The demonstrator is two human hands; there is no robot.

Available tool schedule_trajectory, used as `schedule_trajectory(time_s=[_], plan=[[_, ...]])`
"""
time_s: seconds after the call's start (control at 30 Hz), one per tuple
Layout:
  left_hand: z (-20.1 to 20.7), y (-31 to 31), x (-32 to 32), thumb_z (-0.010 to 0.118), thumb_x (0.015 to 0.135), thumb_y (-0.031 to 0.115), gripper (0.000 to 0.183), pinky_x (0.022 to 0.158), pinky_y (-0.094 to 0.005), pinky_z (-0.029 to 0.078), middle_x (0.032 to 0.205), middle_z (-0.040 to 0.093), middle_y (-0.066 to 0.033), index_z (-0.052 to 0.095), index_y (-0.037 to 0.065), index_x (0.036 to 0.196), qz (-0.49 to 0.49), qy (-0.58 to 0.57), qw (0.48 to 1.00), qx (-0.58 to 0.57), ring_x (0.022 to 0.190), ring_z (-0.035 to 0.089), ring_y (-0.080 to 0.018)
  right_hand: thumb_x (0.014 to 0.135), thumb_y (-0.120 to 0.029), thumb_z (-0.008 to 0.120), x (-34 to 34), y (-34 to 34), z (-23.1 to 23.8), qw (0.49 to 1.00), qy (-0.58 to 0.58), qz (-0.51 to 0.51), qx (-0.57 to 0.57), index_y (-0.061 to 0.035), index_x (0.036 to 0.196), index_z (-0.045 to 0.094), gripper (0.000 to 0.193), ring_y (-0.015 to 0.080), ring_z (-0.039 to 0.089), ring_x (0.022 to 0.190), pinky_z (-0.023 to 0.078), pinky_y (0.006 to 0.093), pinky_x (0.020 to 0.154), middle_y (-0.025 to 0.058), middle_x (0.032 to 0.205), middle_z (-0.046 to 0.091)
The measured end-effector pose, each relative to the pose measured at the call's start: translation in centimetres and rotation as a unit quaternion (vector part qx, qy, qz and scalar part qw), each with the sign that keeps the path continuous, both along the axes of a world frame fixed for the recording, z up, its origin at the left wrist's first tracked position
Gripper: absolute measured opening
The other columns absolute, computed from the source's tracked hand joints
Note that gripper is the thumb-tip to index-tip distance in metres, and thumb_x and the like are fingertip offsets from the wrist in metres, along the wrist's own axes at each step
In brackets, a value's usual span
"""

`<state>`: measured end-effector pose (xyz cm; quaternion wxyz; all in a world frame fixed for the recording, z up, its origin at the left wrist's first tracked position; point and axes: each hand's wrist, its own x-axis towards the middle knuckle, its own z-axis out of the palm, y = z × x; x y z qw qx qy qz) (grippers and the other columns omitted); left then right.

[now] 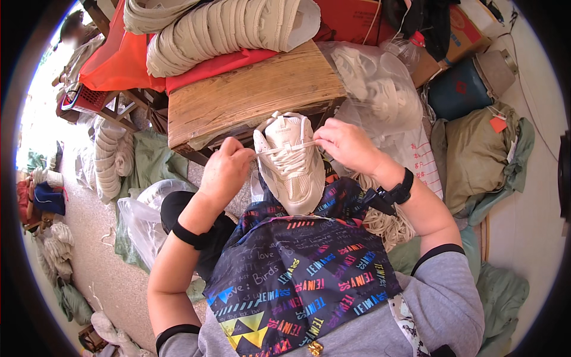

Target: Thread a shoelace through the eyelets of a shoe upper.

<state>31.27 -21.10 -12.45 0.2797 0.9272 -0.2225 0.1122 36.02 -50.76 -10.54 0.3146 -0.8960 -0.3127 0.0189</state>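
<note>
Pinching the lace point(303, 144) with left hand point(228, 166) at the shoe's point(294, 182) nine o'clock, right hand point(350, 146) at three, likely keeps it tight.

We see bright light from the left, where the far edge washes out to white. Shadows look soft; the pale shoe point(292, 168) is well lit and fairly sharp. Black rims curve along 2 sides; 1 upper-left patch is blurred.
</note>
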Motion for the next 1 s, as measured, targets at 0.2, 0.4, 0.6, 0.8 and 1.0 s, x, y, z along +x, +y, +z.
schedule_trajectory(time_s=[0.2,0.4,0.6,0.8,1.0], plan=[[-1.7,5.3,0.0,0.057,0.089,0.018,0.014,0.07,-0.0446,0.051,0.089,0.068,-0.0131,0.07,0.012,0.093,0.189,0.084,0.969,0.134,0.079,0.066,-0.0345,0.09,-0.013,0.053,0.8,-4.6,-2.7,0.967,-0.13,-0.116,-0.184,-0.0123,0.089,0.067,0.014,0.034,0.063,0.078,0.051,0.0425,0.068,0.0121,0.083,0.061],[-3.4,8.3,-0.3,0.054,0.1,0.014,0.019,0.08,-0.0338,0.057,0.099,0.07,-0.0098,0.058,-0.001,0.111,0.225,0.279,0.766,-0.533,0.091,0.069,-0.0241,0.095,-0.012,0.048,2.8,-6.3,-3.2,0.861,0.363,-0.314,0.168,-0.0055,0.102,0.06,0.015,0.0239,0.069,0.091,0.055,0.0344,0.074,0.0185,0.104,0.068],[-5.1,13.8,-2.6,0.054,0.096,0.003,0.017,0.074,-0.0249,0.048,0.093,0.061,-0.0045,0.054,0.003,0.114,0.149,0.284,0.458,-0.829,0.086,0.059,-0.0124,0.093,0.0,0.046,5.8,-13.6,-5.5,0.542,0.368,-0.334,0.678,0.0065,0.117,0.053,0.026,0.0216,0.068,0.087,0.057,0.0304,0.076,0.0172,0.099,0.067],[-6.7,25.3,-5.6,0.047,0.097,0.001,0.019,0.054,-0.0225,0.036,0.084,0.054,-0.0014,0.052,0.004,0.115,0.337,0.176,0.456,-0.805,0.063,0.046,-0.0082,0.089,0.006,0.044,5.4,-24.9,-6.2,0.57,0.173,-0.485,0.641,0.0083,0.112,0.058,0.027,0.0118,0.051,0.06,0.044,0.0223,0.052,0.0166,0.097,0.066],[-5.6,23.6,-6.9,0.05,0.098,0.007,0.024,0.051,-0.0188,0.036,0.089,0.06,-0.0015,0.053,0.005,0.121,0.401,0.096,0.648,-0.64,0.062,0.043,-0.0039,0.093,-0.01,0.048,2.7,-23.0,-6.9,0.7,0.196,-0.583,0.363,-0.0016,0.128,0.051,0.036,0.0057,0.039,0.048,0.026,0.0212,0.04,0.01,0.093,0.07]])
